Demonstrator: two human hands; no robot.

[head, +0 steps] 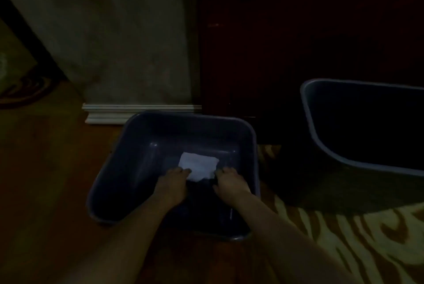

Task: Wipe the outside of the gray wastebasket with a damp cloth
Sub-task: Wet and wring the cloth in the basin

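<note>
Wetting step judged in hand | both hands down in basin [251,136] | left hand [172,181], right hand [229,181] each pinched shut on near edge of white cloth [199,165] | gray wastebasket [321,127] stood right of basin, apart, untouched | next judged: wring cloth, carry right of basin to wastebasket's outer wall.

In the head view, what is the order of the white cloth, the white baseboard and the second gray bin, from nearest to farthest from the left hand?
1. White cloth: at the left hand's fingertips, inside the gray basin.
2. White baseboard: beyond the basin, along the wall.
3. Second gray bin: far to the right, on the patterned rug.
</note>
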